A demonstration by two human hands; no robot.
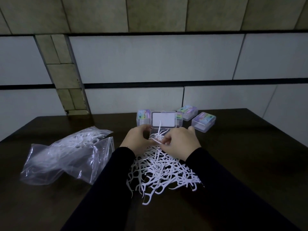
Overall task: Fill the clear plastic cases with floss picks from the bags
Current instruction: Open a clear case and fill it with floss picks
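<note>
Step in hand: loading the open clear plastic case (pixel 160 130), lid up. My left hand (pixel 136 140) curls round its left wall; my right hand (pixel 180 144) pinches white floss picks (pixel 156 139) at its front edge. Loose white pick heap (pixel 163 170) just before case; crumpled clear bag (pixel 66 154) well left. Next: tuck picks flat, I judge.

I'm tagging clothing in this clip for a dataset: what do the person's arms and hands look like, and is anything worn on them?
Both arms are covered by long, plain black sleeves that end at the wrists. No logo, stripe or pattern shows on the fabric. The left hand and the right hand are bare: no gloves, and no ring, watch or bracelet can be seen in this dim view.
</note>
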